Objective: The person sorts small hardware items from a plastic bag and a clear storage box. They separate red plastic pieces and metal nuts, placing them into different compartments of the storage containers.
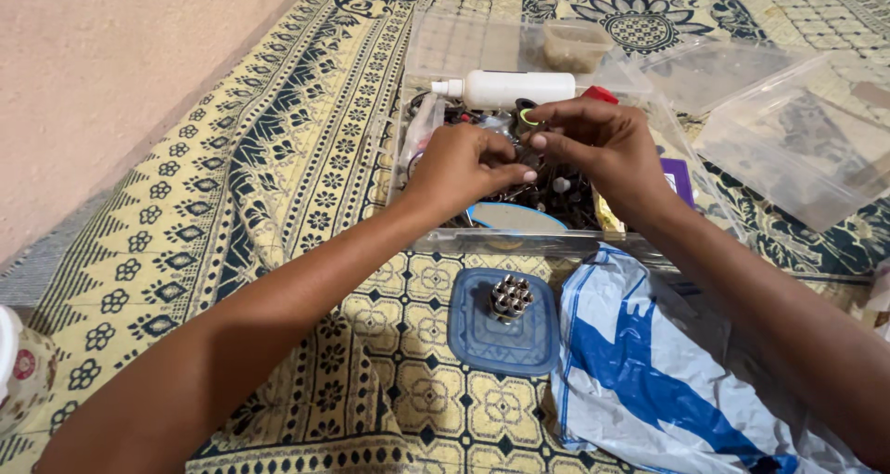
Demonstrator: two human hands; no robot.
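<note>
Both bare forearms reach forward from the lower corners and converge near the middle. The left hand is curled, knuckles up, its fingers bent inward with the tips pinched together. The right hand arches opposite it, fingers pointing left, the tips of both hands nearly touching.

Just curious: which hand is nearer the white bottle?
Right. The right hand has fingers just below the white bottle; the left hand sits lower, further off.
</note>
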